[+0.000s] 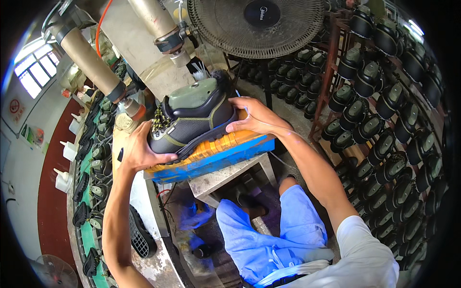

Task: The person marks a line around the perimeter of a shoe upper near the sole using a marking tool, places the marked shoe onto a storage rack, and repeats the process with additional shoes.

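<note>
Both my hands grip a black work shoe (pixel 194 126) with yellow stitching and yellow-flecked laces. A grey-green shoe last (pixel 192 94) fills its opening. My left hand (pixel 138 150) is closed round the toe end, thumb along the sole edge. At the heel, my right hand (pixel 254 116) holds on with fingers behind and thumb low on the sole. The shoe is turned toe-left and rests over a yellow ribbed pad (pixel 225 143) on a blue base (pixel 216 161). Part of the shoe's underside is hidden against the pad.
Two metal press cylinders (pixel 86 62) slant down from above, close to the shoe. A large fan (pixel 288 29) stands behind. Racks of lasted shoe uppers (pixel 370 127) line the right. Left are a green conveyor (pixel 98 281) with shoes, white bottles (pixel 62 181) and a loose sole (pixel 142 234).
</note>
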The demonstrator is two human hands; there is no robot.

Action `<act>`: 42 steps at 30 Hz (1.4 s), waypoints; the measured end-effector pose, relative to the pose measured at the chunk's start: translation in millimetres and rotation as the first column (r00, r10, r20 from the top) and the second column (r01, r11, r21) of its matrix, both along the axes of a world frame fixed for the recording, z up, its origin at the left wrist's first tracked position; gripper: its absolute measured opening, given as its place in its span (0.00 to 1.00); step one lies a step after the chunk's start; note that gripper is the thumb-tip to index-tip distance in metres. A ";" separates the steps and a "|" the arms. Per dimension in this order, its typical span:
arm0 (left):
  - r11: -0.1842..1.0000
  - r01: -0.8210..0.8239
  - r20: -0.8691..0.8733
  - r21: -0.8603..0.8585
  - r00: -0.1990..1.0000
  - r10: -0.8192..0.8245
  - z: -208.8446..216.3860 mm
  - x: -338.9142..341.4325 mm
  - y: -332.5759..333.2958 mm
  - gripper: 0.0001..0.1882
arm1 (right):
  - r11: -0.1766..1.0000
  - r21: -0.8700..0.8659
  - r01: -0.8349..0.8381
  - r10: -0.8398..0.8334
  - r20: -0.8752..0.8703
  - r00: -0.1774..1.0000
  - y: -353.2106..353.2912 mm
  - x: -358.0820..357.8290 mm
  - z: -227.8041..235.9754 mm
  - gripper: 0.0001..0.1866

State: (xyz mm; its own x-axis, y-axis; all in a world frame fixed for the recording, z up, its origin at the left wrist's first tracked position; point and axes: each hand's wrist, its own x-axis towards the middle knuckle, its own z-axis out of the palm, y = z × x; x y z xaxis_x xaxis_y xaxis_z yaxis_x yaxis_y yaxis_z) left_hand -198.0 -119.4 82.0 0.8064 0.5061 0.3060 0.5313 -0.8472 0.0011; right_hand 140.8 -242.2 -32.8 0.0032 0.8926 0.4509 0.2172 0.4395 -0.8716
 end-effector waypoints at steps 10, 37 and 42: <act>0.557 0.327 0.407 -0.763 0.913 0.021 -16.1 -52.9 29.0 0.49 | 0.993 -0.117 -0.008 0.006 -0.014 1.000 -8.3 -2.2 14.8 0.37; 0.950 -0.245 0.350 -0.192 0.888 0.299 -30.2 -2.0 28.0 0.31 | 0.999 -0.032 0.012 -0.011 0.036 0.999 -6.8 -7.3 13.2 0.38; 0.827 0.185 0.532 -0.531 0.832 0.156 -51.4 -41.2 29.6 0.32 | 0.999 -0.025 0.022 -0.021 0.028 0.999 -10.2 -1.7 3.5 0.38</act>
State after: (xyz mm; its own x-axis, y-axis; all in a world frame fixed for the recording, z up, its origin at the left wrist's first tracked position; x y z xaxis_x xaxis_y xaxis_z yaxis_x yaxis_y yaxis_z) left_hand -239.2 -89.7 30.5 0.6046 0.7097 0.3616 0.2853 -0.6168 0.7336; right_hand 139.1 -252.4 -29.2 0.0101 0.9035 0.4286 0.2503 0.4127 -0.8758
